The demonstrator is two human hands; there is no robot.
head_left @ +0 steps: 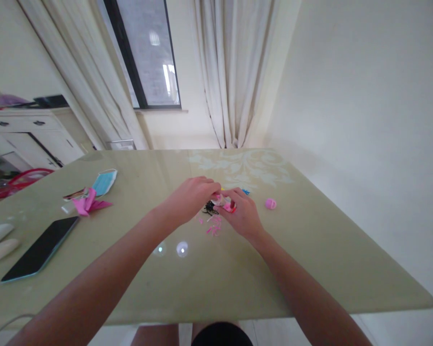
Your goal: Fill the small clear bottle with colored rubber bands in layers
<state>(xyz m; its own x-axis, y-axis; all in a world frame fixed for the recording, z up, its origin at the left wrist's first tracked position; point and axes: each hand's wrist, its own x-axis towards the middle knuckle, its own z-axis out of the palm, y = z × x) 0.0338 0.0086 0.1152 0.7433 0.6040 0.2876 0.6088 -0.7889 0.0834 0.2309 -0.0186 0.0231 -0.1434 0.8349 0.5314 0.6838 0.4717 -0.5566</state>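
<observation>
My left hand (193,194) and my right hand (242,214) meet over the middle of the pale green table (310,259). Both are closed in a pinch on a small pink and white piece (226,205) held between them. Just under the hands lie a small black tangle (209,208) and several pink scraps (213,227). A bit of blue (246,191) shows behind my right hand. A small round pink thing (270,203) lies on the table to the right of my right hand.
At the left lie a dark phone (41,249), a pink folded paper shape (88,204), a blue face mask (104,182) and a white mouse (2,251). A white cabinet (32,134), curtains (234,72) and a window (147,53) stand behind the table.
</observation>
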